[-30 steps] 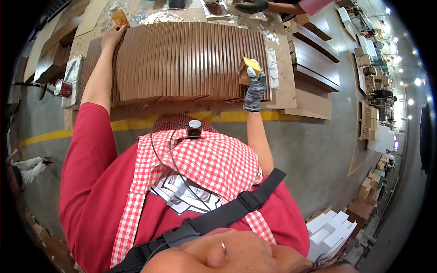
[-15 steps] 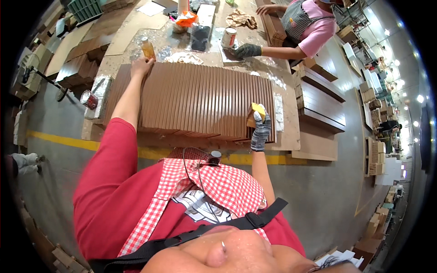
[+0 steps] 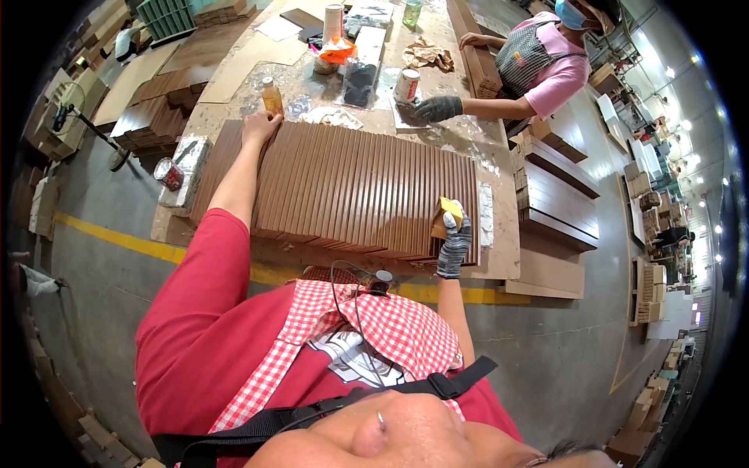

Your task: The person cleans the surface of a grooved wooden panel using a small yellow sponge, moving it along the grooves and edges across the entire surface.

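A row of long brown boards [image 3: 351, 191], packed side by side on edge, lies across the worktable in front of me. My bare left hand [image 3: 261, 127] is at their far edge on the left, its fingers curled over the end of a board by a narrow gap in the row. Just beyond it stands a bottle of amber liquid [image 3: 271, 97]. My right hand [image 3: 452, 240], in a grey striped glove, is closed on a yellow-and-brown pad [image 3: 449, 212] at the near right end of the boards. The pad's underside is hidden.
Across the table [image 3: 234, 91] a co-worker's dark-gloved hand [image 3: 438, 108] rests by a white can [image 3: 406, 86]. A crumpled cloth [image 3: 331, 117], an orange bag [image 3: 338, 51] and a red can [image 3: 168, 173] are about. Stacked panels [image 3: 558, 203] stand at the right.
The whole view has shifted, so the table sits slightly lower and further right. Both my hands stay at nearly the same places on the boards, the right one still holding the pad.
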The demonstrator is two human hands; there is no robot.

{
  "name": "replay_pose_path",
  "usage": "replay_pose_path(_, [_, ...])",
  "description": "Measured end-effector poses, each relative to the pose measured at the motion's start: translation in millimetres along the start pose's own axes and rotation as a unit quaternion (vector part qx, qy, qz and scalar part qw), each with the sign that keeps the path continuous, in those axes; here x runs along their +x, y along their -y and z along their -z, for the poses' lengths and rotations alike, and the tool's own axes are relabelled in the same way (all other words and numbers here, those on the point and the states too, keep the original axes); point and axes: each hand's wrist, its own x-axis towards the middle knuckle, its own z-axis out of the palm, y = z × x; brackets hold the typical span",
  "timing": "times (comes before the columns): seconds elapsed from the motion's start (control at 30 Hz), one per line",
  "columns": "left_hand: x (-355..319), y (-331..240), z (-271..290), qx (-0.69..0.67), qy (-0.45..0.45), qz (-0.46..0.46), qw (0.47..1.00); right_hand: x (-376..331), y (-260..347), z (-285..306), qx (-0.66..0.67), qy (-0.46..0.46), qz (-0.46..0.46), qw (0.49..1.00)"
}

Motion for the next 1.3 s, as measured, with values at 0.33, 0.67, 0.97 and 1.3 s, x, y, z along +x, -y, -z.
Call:
replay_pose_path(0.33, [-1,-1,0,-0.021,0.004,0.009,1.000,0,-6,1,0.005,0.001,0.002,1.000])
replay_pose_path(0.67, [-5,-4,3,-0.001,0.011,-0.004,1.000,-4,-6,3,-0.024,0.013,0.010,1.000])
replay_pose_path(0.97, [-4,3,8,-0.032,0.027,0.001,0.999,-4,5,-9,-0.098,-0.010,0.037,0.994])
replay_pose_path(1.3, [9,14,-10,-0.015,0.010,-0.033,0.999,-2,2,-6,-0.026,-0.003,0.026,0.999])
